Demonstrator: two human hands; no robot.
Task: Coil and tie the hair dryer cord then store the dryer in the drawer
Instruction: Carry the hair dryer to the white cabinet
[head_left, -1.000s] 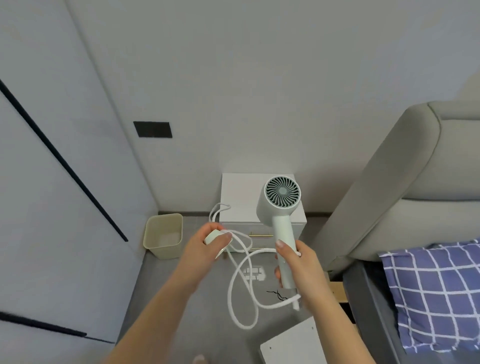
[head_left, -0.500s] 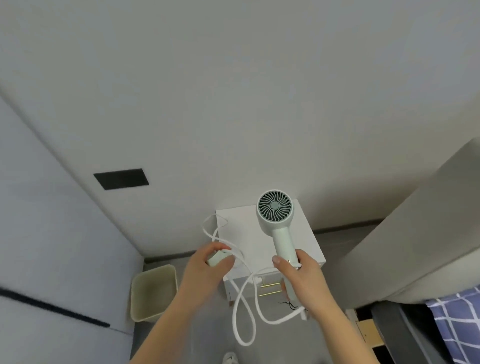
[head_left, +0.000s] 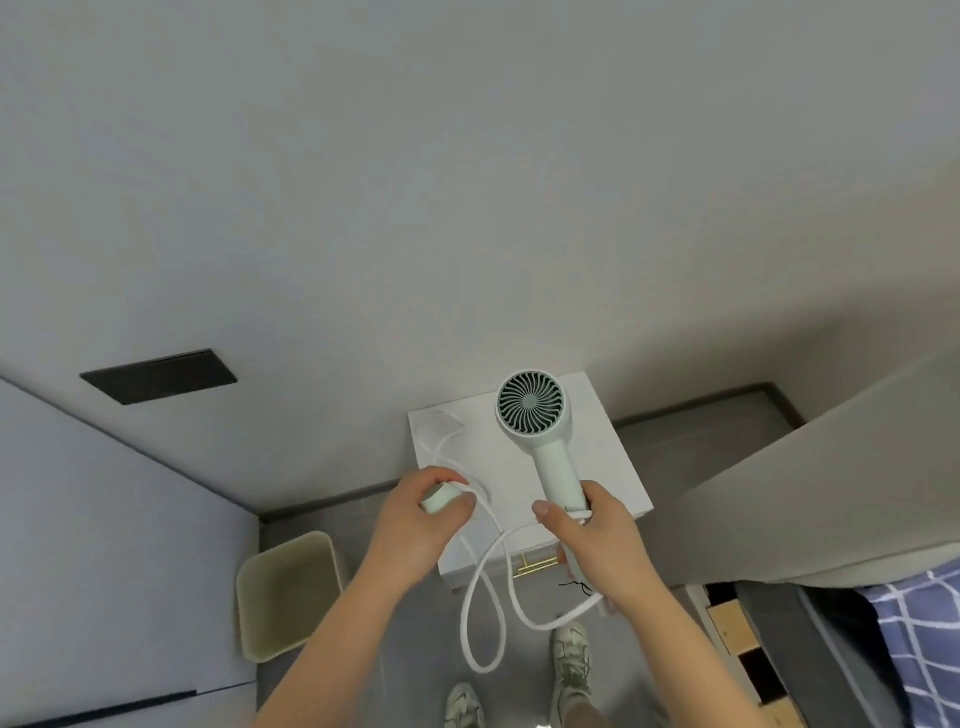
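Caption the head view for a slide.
Right hand grips the hair dryer, left hand holds the plug, cord hanging in loose loops between them.

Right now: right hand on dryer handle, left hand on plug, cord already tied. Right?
Not tied. The head view shows the cord hanging in loose loops below the hands. The rest holds: right hand on dryer handle, left hand on plug.

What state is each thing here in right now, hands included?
Pale green hair dryer: upright, handle gripped by right hand.
White cord: loose loops, untied.
Pale plug: held in left hand.
White bedside cabinet drawers: shut.
Beige plastic bin: upright on floor.
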